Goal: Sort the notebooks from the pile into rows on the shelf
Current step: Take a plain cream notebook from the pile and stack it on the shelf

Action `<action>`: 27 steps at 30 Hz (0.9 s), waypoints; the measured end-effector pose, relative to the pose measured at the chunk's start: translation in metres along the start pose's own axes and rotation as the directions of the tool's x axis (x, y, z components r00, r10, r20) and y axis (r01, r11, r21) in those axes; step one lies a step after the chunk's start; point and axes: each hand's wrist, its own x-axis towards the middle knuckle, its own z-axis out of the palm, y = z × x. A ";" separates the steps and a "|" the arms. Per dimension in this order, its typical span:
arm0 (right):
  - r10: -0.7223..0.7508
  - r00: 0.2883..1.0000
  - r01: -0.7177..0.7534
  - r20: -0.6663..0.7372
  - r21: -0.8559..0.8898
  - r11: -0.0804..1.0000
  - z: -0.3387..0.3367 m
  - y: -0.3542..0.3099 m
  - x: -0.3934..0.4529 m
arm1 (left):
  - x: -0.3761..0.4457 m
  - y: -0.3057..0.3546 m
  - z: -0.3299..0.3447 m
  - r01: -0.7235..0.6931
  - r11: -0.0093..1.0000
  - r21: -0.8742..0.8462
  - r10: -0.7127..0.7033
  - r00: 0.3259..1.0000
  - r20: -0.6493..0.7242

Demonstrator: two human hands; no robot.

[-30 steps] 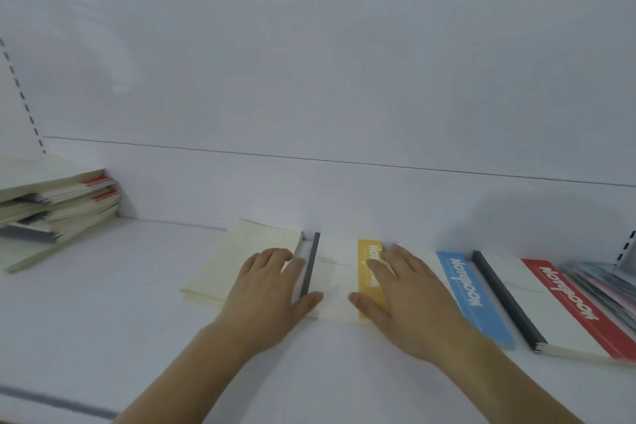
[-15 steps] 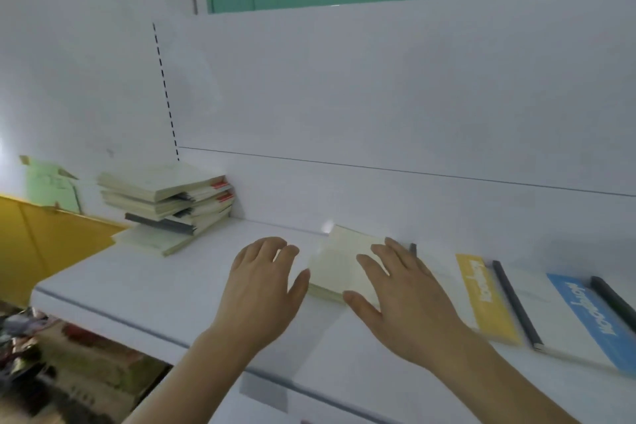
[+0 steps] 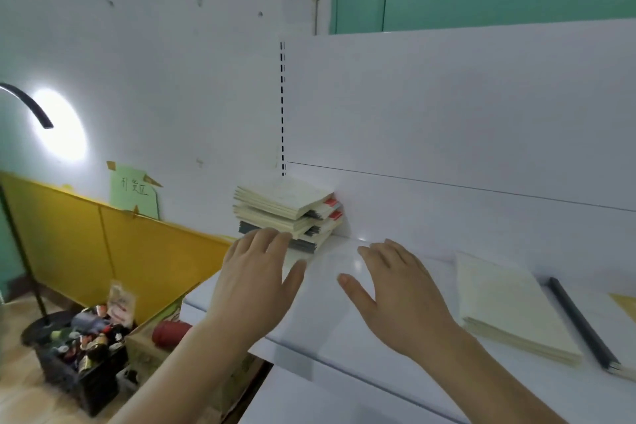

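The white shelf (image 3: pixel 344 337) carries a notebook pile (image 3: pixel 287 212) at its far left corner, long axes angled toward the back panel. A cream notebook (image 3: pixel 509 306) lies flat rightward. Left hand (image 3: pixel 254 282) and right hand (image 3: pixel 399 299) are held empty, fingers spread.

The shelf (image 3: pixel 344 348) is smooth white board with a slight gloss, catching a pale reflection near its back edge. The pile (image 3: pixel 285 210) at its left end is matt cream paper covers with red and dark spine strips. The notebook (image 3: pixel 509 306) nearer the right shows matt cream paper.
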 end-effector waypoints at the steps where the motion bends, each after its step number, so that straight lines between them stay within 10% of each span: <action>1: -0.010 1.000 0.010 -0.011 0.000 1.000 0.002 -0.007 0.011 | 0.008 -0.010 0.000 0.014 1.000 -0.004 -0.014 1.000 -0.001; 15: 0.182 0.976 -0.138 -0.115 0.314 0.939 0.046 -0.012 0.163 | 0.140 -0.087 0.044 -0.081 0.984 0.160 0.061 0.990 0.125; 19: 0.263 0.962 -0.270 0.068 0.338 0.901 0.046 -0.020 0.187 | 0.156 -0.099 0.060 -0.256 0.949 0.186 0.203 0.943 0.264; 27: 0.520 0.752 -0.635 0.405 0.657 0.406 0.041 -0.027 0.206 | 0.161 -0.121 0.076 -0.515 0.854 -0.070 0.516 0.857 -0.009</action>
